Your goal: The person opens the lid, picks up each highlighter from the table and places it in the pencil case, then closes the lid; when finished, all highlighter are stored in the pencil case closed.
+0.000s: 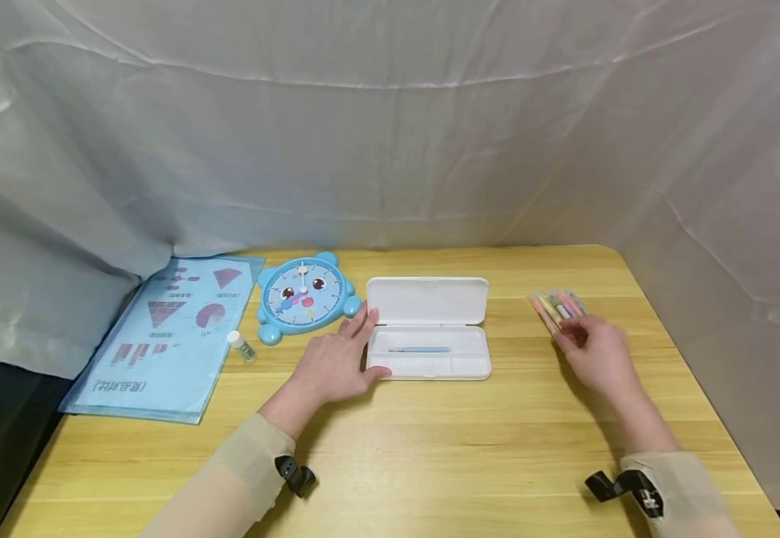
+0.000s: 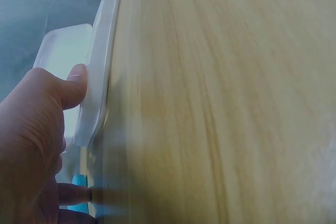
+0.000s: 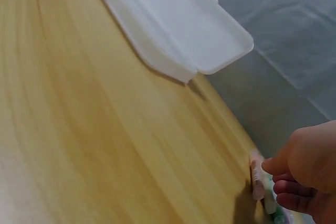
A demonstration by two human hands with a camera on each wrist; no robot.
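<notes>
An opened white pencil case [image 1: 428, 301] lies on the table with its lid tipped back. Inside its tray is a slim light-blue pen [image 1: 423, 350]. My left hand [image 1: 336, 361] spans the case's left end, fingers extended along the side and thumb on the near edge; the left wrist view shows that thumb [image 2: 75, 86] on the case's wall. Over the near ends of a row of pastel-coloured pens [image 1: 551, 305] is my right hand [image 1: 598, 357]. Its fingers are bent, the thumb close to a pink pen [image 3: 256, 178]; whether it pinches one is hidden.
Left of the case lies a blue bear-shaped toy clock [image 1: 305, 295]. A small white-capped tube [image 1: 241, 347] lies beside a blue printed folder [image 1: 155, 336] at the far left. Grey cloth [image 1: 390, 149] hangs behind the wooden table [image 1: 430, 456] and along its sides.
</notes>
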